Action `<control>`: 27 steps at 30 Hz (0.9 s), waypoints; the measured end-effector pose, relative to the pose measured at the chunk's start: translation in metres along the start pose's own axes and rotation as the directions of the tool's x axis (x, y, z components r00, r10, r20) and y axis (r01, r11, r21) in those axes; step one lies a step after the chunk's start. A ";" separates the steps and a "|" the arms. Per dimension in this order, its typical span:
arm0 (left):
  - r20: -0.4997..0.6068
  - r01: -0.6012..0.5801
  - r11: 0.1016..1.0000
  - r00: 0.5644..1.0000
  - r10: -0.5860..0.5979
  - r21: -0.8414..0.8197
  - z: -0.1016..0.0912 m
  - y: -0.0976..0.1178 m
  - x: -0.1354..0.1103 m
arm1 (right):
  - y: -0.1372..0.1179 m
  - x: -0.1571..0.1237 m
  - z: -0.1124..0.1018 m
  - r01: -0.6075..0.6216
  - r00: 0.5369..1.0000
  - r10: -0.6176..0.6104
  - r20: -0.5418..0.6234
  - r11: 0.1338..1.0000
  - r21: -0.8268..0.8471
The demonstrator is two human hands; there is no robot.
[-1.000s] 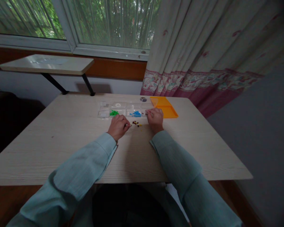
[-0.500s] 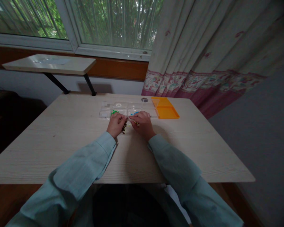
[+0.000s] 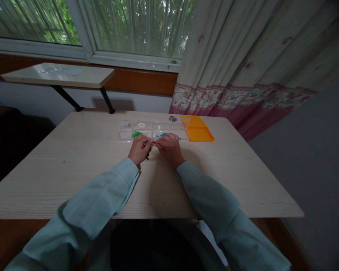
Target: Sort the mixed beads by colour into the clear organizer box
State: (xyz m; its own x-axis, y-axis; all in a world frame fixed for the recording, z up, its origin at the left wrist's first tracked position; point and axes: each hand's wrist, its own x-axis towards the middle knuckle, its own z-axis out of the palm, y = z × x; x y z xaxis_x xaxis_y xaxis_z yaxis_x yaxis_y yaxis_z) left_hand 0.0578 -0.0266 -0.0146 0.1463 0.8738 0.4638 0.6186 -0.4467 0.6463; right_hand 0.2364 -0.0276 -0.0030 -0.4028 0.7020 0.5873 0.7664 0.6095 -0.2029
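Observation:
My left hand [image 3: 139, 148] and my right hand [image 3: 170, 148] meet fingertip to fingertip over the table, both closed in a pinch. From beside the left fingers a short strand of small dark beads [image 3: 148, 153] hangs down, with a pale yellowish patch next to it. Whatever lies between the right fingertips is too small to make out. Just beyond the hands is a clear compartment box [image 3: 125, 134]. Small green pieces [image 3: 136, 134] lie in one front compartment and blue pieces [image 3: 161, 134] in another, partly behind my right hand.
An orange open case or lid [image 3: 199, 131] lies at the box's right end. Behind the box is a small round dark-and-white item [image 3: 172, 119] on the wooden table [image 3: 87, 162]. A raised shelf [image 3: 73, 77] on black legs stands at the back left, and a curtain [image 3: 214, 82] hangs behind.
My fingertips have drawn slightly closer together. Light brown beads seen under my right hand earlier are now hidden, and less of the dark strand shows.

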 end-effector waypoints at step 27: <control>-0.011 -0.025 0.999 1.000 0.025 0.030 0.000 0.000 0.000 | 0.083 -0.009 -0.009 -0.478 0.860 0.463 -0.213 0.878 -0.021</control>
State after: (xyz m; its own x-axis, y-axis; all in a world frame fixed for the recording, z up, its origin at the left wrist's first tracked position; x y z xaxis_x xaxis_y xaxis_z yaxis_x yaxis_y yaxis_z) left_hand 0.0580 -0.0269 -0.0148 0.1531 0.8601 0.4866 0.6374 -0.4623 0.6165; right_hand 0.3084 0.0131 -0.0177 0.1151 0.8076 0.5783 0.8761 0.1919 -0.4423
